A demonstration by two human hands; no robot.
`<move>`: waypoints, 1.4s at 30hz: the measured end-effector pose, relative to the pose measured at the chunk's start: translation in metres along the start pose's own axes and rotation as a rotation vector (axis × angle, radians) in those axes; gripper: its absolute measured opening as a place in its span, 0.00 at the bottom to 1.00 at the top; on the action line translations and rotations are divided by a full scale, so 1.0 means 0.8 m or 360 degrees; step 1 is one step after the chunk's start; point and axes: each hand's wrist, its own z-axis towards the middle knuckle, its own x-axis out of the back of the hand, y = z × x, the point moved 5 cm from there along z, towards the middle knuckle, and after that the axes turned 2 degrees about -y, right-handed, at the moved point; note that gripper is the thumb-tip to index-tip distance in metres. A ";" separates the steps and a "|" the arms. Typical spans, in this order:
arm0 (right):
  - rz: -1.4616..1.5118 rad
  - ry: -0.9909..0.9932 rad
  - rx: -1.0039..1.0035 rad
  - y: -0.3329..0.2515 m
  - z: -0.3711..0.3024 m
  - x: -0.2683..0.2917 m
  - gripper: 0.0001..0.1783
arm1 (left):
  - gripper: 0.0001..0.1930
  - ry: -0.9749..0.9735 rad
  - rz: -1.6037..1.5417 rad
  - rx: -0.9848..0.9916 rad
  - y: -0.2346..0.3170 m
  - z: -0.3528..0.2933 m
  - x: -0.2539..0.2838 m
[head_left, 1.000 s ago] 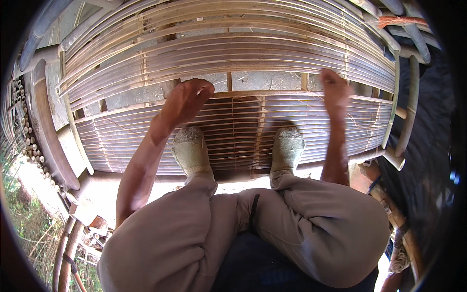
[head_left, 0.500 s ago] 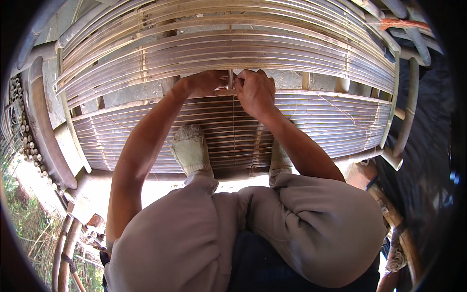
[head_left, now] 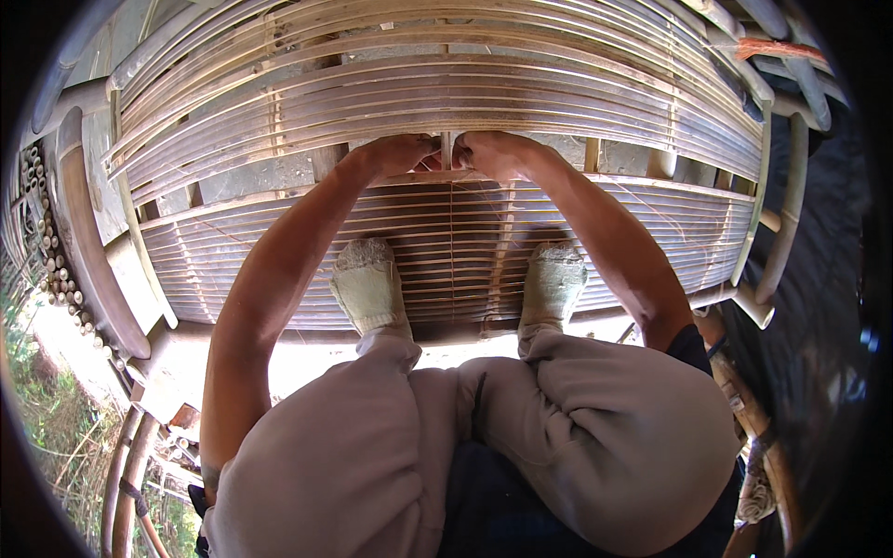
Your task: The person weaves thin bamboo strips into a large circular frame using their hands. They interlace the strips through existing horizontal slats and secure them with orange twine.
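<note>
Long bamboo slats [head_left: 372, 88], set side by side, form a wide panel in front of me. In its gap a short upright crosspiece [head_left: 446, 151] joins the upper slats to the single slat [head_left: 326, 191] below. My left hand [head_left: 407, 154] is at the left side of this crosspiece, fingers curled in. On its other side, my right hand [head_left: 490, 154] is closed, with the fingertips turned toward the crosspiece. A thin cord [head_left: 452, 242] runs down over the lower slats below the hands. Whatever the fingers pinch is too small or hidden.
My feet in pale socks [head_left: 367, 284] rest on the lower slats. Bamboo poles [head_left: 88, 232] frame the left side, near a stack of cut bamboo ends [head_left: 58, 279]. Dark sheeting [head_left: 828, 307] lies at the right. An orange cord bundle [head_left: 781, 48] is at the upper right.
My right hand has turned, its elbow swinging outward to the right, so the forearm now bows away and uncovers the right foot. My left hand stays at the crosspiece.
</note>
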 end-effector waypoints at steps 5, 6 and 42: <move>0.0482 0.0177 0.0193 0.077 0.070 -0.036 0.12 | 0.17 0.0206 -0.0388 0.0363 0.027 -0.006 -0.012; -0.0215 0.0167 0.0284 0.058 0.061 -0.028 0.12 | 0.17 0.0255 -0.0432 0.0414 0.022 -0.009 -0.010; 0.1929 0.0705 0.0965 -0.037 -0.130 0.007 0.14 | 0.14 0.1066 0.0694 -0.0757 0.196 -0.286 -0.010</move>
